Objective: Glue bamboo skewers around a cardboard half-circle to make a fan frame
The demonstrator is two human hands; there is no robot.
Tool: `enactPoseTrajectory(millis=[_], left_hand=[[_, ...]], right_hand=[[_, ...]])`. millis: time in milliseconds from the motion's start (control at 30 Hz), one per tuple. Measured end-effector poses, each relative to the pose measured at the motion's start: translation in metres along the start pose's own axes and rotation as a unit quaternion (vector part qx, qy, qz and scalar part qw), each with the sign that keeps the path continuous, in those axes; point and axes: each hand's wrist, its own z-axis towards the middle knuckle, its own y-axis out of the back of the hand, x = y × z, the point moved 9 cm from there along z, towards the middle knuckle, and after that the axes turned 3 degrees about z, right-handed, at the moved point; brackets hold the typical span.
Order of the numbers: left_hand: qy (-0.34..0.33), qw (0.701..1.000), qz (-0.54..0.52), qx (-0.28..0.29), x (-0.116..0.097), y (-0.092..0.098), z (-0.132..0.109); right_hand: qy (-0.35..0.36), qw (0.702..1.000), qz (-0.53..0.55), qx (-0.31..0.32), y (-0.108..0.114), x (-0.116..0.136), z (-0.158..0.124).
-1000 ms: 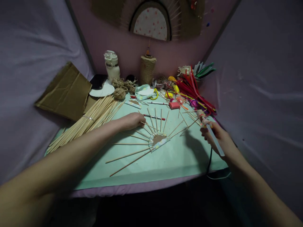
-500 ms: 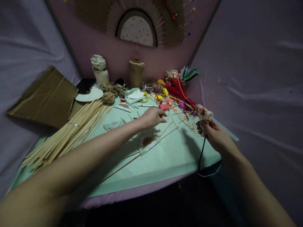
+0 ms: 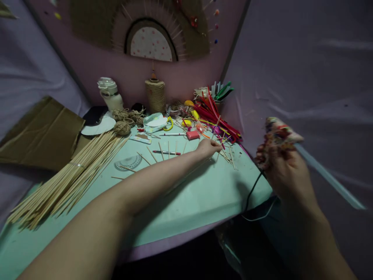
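My left hand [image 3: 208, 148] reaches over the right part of the table, fingertips pinched on a thin wooden stick [image 3: 216, 126] that points up from them. Short cut sticks [image 3: 232, 157] lie scattered right beside it. At the right, my right hand [image 3: 287, 171] is wrapped round a glue gun [image 3: 284, 134] with a colourful patterned covering, raised off the table. A long pale glue stick [image 3: 329, 175] juts from its back, and a dark cord [image 3: 253, 188] hangs below. My left forearm hides part of a fan of sticks [image 3: 161, 151].
A bundle of long sticks [image 3: 78, 167] and folded cardboard [image 3: 43, 130] lie left. Near the sticks is a protractor [image 3: 128, 162], with a pen [image 3: 166, 153] beyond. Behind stand a bottle [image 3: 110, 95], a twine spool [image 3: 155, 95] and red pipe cleaners [image 3: 208, 112]. The table's front edge [image 3: 180, 229] is near.
My left hand has moved right, towards the loose sticks. My right hand has moved right with the glue gun, which has turned. The view has shifted right.
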Motion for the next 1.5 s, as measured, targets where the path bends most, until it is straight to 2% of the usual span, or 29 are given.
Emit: enactPoseTrajectory(millis=[67,133,200,267,333,400,467,533,633,733,800,900,1067,1167,1300,1500], left_hand=[[0.023,1.000,0.020,0.003,-0.002,0.000,0.009],[0.034,0.998,0.045,0.007,-0.007,0.006,0.018],[0.035,0.997,0.072,-0.006,-0.007,0.026,0.020],[0.025,0.995,0.093,-0.021,-0.002,0.059,0.010],[0.015,0.993,0.115,-0.021,0.012,0.096,-0.013],[-0.010,0.984,0.177,0.020,0.032,0.123,-0.047],[-0.010,0.972,0.223,0.067,0.061,0.143,-0.087],[-0.028,0.965,0.251,0.068,0.085,0.161,-0.122],[-0.040,0.970,0.241,0.019,0.112,0.190,-0.156],[-0.016,0.975,0.208,-0.074,0.130,0.226,-0.171],[-0.002,0.976,0.197,-0.096,0.136,0.237,-0.174],[-0.014,0.980,0.192,-0.052,0.137,0.224,-0.174],[-0.100,0.976,0.191,0.015,0.125,0.174,-0.167],[-0.156,0.967,0.197,0.038,0.118,0.151,-0.161],[-0.176,0.961,0.206,0.063,0.119,0.136,-0.154],[-0.169,0.962,0.198,0.080,0.122,0.128,-0.150]], right_hand=[[0.015,1.000,-0.002,-0.025,0.007,0.013,-0.007],[0.016,1.000,0.012,-0.010,0.005,0.016,-0.014],[0.010,0.999,0.021,0.036,-0.005,0.010,-0.020],[-0.017,0.994,0.002,0.103,-0.019,-0.005,-0.027],[-0.061,0.983,-0.027,0.172,-0.034,-0.022,-0.038],[-0.117,0.963,-0.053,0.238,-0.050,-0.039,-0.052],[-0.165,0.935,-0.080,0.304,-0.068,-0.050,-0.068],[-0.195,0.901,-0.104,0.374,-0.090,-0.057,-0.085],[-0.214,0.865,-0.129,0.435,-0.117,-0.061,-0.103],[-0.231,0.850,-0.153,0.448,-0.133,-0.062,-0.109],[-0.236,0.843,-0.161,0.456,-0.139,-0.062,-0.111],[-0.239,0.831,-0.180,0.469,-0.144,-0.062,-0.112],[-0.264,0.803,-0.230,0.482,-0.151,-0.068,-0.115],[-0.292,0.795,-0.238,0.476,-0.155,-0.073,-0.115],[-0.314,0.788,-0.226,0.478,-0.162,-0.076,-0.114],[-0.319,0.776,-0.245,0.485,-0.174,-0.077,-0.110]])
